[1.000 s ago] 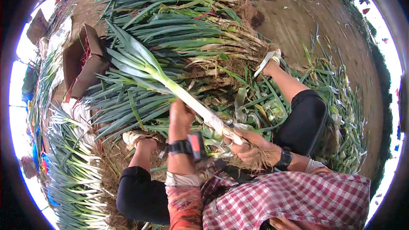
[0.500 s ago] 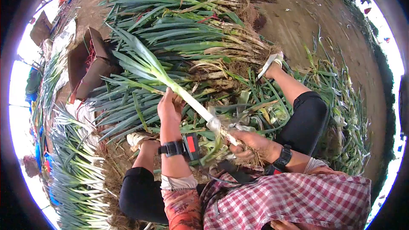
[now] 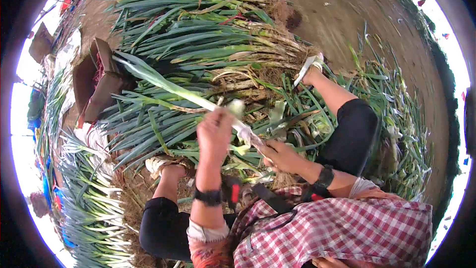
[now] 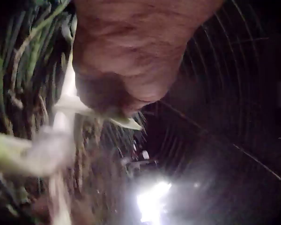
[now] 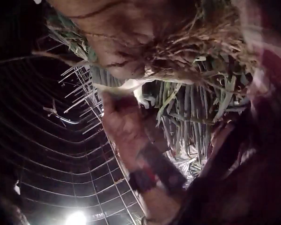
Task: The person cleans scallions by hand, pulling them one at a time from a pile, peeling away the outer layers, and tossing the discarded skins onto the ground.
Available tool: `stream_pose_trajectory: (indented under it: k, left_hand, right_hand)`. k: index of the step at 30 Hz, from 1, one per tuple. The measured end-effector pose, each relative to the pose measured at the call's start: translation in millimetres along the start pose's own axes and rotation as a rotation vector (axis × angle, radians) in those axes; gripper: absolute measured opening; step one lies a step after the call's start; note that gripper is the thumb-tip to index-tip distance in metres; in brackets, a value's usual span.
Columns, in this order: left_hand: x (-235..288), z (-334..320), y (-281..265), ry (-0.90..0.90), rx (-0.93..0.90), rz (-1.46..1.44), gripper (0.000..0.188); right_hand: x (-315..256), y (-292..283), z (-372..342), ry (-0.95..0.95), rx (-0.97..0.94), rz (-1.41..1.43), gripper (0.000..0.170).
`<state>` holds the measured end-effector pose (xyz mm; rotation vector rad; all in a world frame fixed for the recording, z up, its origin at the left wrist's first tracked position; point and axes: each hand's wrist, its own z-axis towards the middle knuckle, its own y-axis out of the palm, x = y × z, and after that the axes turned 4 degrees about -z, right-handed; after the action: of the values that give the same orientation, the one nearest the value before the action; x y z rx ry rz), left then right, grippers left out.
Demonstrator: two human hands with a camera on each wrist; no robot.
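Note:
One long leek (image 3: 186,93) slants from upper left to lower right across the head view, its green leaves at the upper end. My left hand (image 3: 214,131) is curled at its white stalk; in the left wrist view, a pale strip (image 4: 126,123) sticks out below that fist (image 4: 131,61), beside the white stalk (image 4: 64,121). My right hand (image 3: 283,157) grips the root end, with stringy roots (image 5: 210,49) hanging beside it in the right wrist view. Loose pale layers (image 3: 243,149) hang near the stalk between both hands, partly blurred.
Piled leeks (image 3: 198,34) lie beyond my hands, and peeled white-stemmed leeks (image 3: 99,208) at the left. An open cardboard box (image 3: 106,87) stands at upper left. Leaf scraps (image 3: 396,139) cover the ground at right. My feet are on either side of the nearer scraps.
My left hand has moved from below the stalk onto it, toward the right. The leek has tilted flatter and its leafy end has dropped slightly; my right hand remains at the root end.

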<state>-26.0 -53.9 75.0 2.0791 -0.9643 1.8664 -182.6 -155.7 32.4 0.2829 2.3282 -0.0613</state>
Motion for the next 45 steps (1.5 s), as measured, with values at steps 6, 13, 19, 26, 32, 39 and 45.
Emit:
stream_pose_trajectory:
  k: [6,13,19,26,32,39,45]
  left_hand:
    - [36.3,-70.2,-5.2,-0.169,-0.574,-0.064,0.017]
    - [-22.9,-12.3,-55.0,-0.482,0.161,-0.602,0.045]
    - [-24.9,21.9,-55.9,-0.428,0.190,-1.236,0.033]
    - [-71.8,19.2,-44.2,-0.490,0.378,-1.170,0.033]
    - [-54.9,25.3,-54.4,-0.334,0.265,-1.482,0.035]
    - [-67.8,31.2,-74.8,-0.319,0.175,-1.636,0.038]
    - [-86.7,57.3,-109.4,-0.326,0.543,-1.411,0.034]
  right_hand:
    - [13.0,-11.7,18.5,-0.417,-0.081,-0.092,0.031]
    - [-48.5,18.8,-16.6,-0.500,0.003,-0.205,0.039]
    - [-43.8,54.0,-15.8,-0.513,-0.056,-0.459,0.035]
    - [-58.5,39.0,34.6,-0.887,0.433,-0.514,0.036]
    - [-43.0,74.2,104.5,-0.288,-0.393,0.151,0.044]
    - [-61.4,58.3,34.1,-0.456,-0.316,-0.344,0.035]
    - [-8.8,7.9,-46.8,-0.260,-0.368,-0.426,0.035]
